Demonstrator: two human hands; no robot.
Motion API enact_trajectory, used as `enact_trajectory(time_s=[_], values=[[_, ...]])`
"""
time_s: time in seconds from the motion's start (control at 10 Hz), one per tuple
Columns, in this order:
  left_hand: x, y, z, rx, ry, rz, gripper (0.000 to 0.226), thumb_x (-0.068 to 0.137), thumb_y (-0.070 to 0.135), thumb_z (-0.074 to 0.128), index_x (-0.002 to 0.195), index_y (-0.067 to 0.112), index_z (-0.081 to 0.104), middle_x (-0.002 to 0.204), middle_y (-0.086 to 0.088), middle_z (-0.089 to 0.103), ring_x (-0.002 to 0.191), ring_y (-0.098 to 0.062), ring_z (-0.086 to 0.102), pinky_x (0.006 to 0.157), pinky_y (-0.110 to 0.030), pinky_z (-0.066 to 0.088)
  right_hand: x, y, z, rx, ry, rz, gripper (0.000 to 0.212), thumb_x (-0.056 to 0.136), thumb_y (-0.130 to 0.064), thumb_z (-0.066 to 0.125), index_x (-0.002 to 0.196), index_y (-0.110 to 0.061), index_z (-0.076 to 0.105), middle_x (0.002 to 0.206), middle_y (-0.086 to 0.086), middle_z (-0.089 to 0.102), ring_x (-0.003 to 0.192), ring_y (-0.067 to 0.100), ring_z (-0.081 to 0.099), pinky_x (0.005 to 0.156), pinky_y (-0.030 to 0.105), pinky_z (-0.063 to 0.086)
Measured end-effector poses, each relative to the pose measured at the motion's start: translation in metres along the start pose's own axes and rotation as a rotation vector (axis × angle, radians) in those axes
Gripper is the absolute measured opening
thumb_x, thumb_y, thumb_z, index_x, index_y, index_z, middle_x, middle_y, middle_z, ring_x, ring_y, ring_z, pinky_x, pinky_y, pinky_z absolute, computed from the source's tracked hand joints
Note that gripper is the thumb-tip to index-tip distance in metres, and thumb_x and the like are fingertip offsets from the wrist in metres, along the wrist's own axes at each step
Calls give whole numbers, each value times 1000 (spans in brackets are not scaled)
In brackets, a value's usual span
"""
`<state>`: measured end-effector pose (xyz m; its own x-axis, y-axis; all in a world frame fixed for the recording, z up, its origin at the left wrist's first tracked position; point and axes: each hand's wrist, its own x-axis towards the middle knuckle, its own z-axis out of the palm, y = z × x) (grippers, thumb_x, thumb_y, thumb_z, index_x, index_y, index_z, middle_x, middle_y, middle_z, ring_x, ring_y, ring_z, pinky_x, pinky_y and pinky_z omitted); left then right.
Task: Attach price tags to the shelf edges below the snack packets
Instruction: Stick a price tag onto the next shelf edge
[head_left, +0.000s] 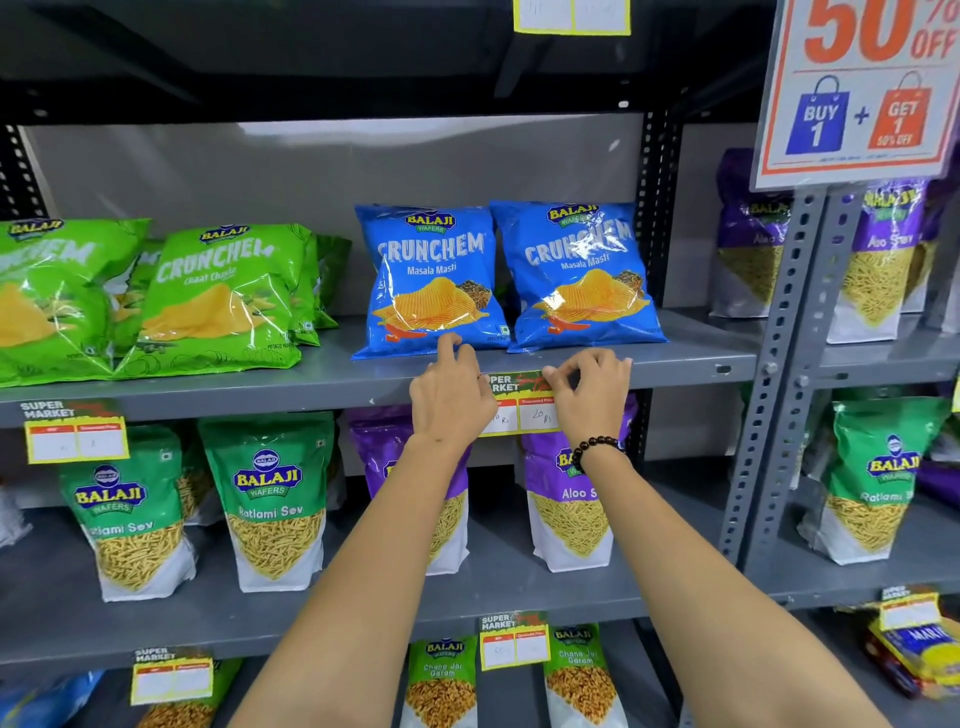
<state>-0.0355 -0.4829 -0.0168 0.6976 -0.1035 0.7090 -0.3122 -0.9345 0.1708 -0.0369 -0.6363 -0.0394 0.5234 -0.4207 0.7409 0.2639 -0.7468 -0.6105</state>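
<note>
Pinching the top right corner of the price tag (522, 402), your right hand (592, 397) has thumb and forefinger closed on the paper, while your left hand (451, 397) lies flat over the tag's left part with its fingers reaching up onto the shelf edge (311, 387). The tag sits against that front edge, just below the two blue packets (506, 278). Keep the left palm pressing so the tag cannot slide, level its top with the edge, then rub the right corner down outward to avoid a crease.

On the tag you can read "SUPER MARKET" in part and a handwritten "20 Rs"; the figure under your left hand looks like another price, but it is mostly covered. A second tag (75, 434) hangs at the left end of the same edge. The blue packets read "BALAJI WAFERS CRUNCHEM Masala Masti"; the green packets (156, 296) read "CRUNCHEM". The sign (857, 88) at upper right says "50% OFF, BUY 1 + GET 1".
</note>
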Motion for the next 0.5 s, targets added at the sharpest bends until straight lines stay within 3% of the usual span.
enact_trajectory(time_s=[0.1, 0.2, 0.3, 0.4, 0.5], values=[[3, 0, 0, -4, 5, -23, 29, 84, 30, 56, 102, 8, 50, 122, -9, 48, 66, -29, 61, 54, -31, 38, 0, 0, -2, -21, -16, -22, 26, 79, -31, 69, 75, -8, 57, 90, 11, 59, 93, 25, 51, 114, 53, 17], [7, 0, 2, 18, -4, -45, 46, 83, 49, 58, 106, 9, 49, 121, -8, 48, 74, -28, 62, 57, -33, 45, 0, -5, -1, -26, -12, -6, 49, 68, -51, 72, 86, -9, 53, 89, 8, 58, 92, 23, 49, 114, 49, 14], [9, 2, 4, 62, -5, -54, 55, 82, 56, 57, 109, 9, 48, 124, -7, 48, 76, -27, 63, 58, -34, 47, 1, -10, 2, -118, -33, 12, 57, 66, -58, 70, 91, -9, 52, 92, 9, 58, 97, 28, 50, 114, 50, 13], [13, 5, 3, 50, -40, -47, 51, 83, 51, 59, 109, 9, 48, 124, -8, 49, 77, -29, 63, 59, -33, 44, 0, -12, 0, -170, -69, 6, 58, 68, -61, 66, 93, -10, 53, 96, 10, 58, 101, 30, 50, 115, 51, 15], [17, 6, -2, 36, -82, -21, 59, 83, 50, 61, 122, 9, 43, 142, -12, 39, 97, -32, 62, 69, -38, 48, 6, -20, -9, -208, -130, 49, 64, 69, -63, 64, 103, -11, 52, 107, 10, 59, 110, 31, 49, 115, 54, 13]])
